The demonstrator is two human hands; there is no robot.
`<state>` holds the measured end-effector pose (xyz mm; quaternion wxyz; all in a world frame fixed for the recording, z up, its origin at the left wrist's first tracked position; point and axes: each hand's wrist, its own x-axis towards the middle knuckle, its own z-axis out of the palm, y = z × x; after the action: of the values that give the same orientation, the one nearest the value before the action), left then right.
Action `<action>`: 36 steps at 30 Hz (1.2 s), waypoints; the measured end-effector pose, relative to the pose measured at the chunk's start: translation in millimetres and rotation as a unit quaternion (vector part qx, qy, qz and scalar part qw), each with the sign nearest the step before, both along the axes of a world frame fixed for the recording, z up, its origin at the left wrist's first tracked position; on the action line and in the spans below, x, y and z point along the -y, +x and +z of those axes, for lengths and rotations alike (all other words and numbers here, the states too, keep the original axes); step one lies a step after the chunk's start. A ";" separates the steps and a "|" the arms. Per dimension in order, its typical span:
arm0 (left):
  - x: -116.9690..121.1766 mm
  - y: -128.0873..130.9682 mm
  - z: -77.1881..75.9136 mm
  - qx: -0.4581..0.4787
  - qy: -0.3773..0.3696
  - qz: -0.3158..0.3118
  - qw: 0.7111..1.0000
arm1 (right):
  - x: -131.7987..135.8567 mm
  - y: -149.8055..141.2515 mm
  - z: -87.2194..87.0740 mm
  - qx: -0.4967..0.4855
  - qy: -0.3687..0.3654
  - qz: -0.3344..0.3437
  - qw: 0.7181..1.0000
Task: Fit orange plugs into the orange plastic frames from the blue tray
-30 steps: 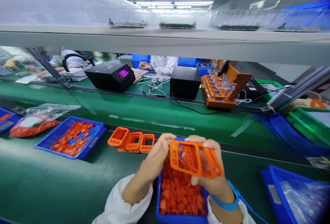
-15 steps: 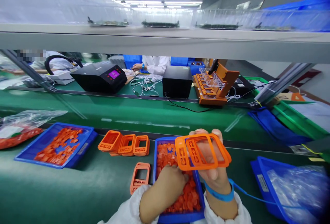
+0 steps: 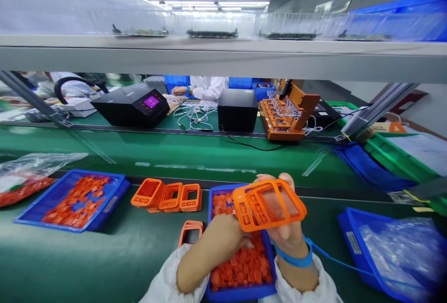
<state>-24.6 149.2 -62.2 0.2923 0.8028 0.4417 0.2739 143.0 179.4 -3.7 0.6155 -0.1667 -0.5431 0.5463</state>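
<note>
My right hand (image 3: 284, 228) holds up an orange plastic frame (image 3: 267, 204) over a blue tray (image 3: 240, 289) full of small orange parts (image 3: 240, 265). My left hand (image 3: 220, 235) is closed and rests on those parts, just left of the frame; what its fingers hold is hidden. A blue strap circles my right wrist. A row of three orange frames (image 3: 166, 196) lies left of the tray, and a small stack of frames (image 3: 190, 232) lies beside my left forearm.
A second blue tray of orange pieces (image 3: 75, 196) and a clear bag of parts (image 3: 24, 177) sit at the left. A blue bin with plastic bags (image 3: 394, 247) stands at the right. Across the green belt are black boxes (image 3: 232, 110), an orange fixture (image 3: 286, 114), cables and another person's hands.
My left hand left the frame and dropped into the tray of small parts. The right hand kept the frame, tilting it. The view shifted right.
</note>
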 end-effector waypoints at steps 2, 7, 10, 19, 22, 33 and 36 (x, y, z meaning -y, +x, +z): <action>-1.3 -8.5 15.5 0.073 0.016 0.002 0.997 | -1.1 -0.5 -0.2 0.000 -0.001 -0.009 1.000; -0.2 -23.0 40.5 0.198 0.031 0.047 0.979 | -2.3 -4.0 0.6 0.027 0.018 0.000 0.999; 4.2 -22.2 40.7 0.277 -0.009 0.069 0.958 | -1.9 -7.9 1.5 0.043 0.041 0.007 0.998; 10.9 -15.9 46.9 0.472 -0.076 0.058 0.876 | -6.7 -12.2 -2.6 0.075 0.079 0.037 0.993; 10.7 -13.8 40.3 0.520 -0.108 0.094 0.842 | -4.6 -16.5 -6.3 0.050 0.086 0.072 0.992; 12.4 18.8 44.1 0.704 -0.235 0.189 0.642 | 3.3 -34.6 -11.0 0.017 0.094 0.125 0.988; 11.8 17.8 42.3 0.702 -0.236 0.184 0.647 | 1.3 -34.6 -11.2 0.017 0.105 0.122 0.987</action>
<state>-6.8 137.4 -19.8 0.6377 0.1768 0.2928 0.6902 108.4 178.1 -14.9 0.5491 -0.0433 -0.6244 0.5539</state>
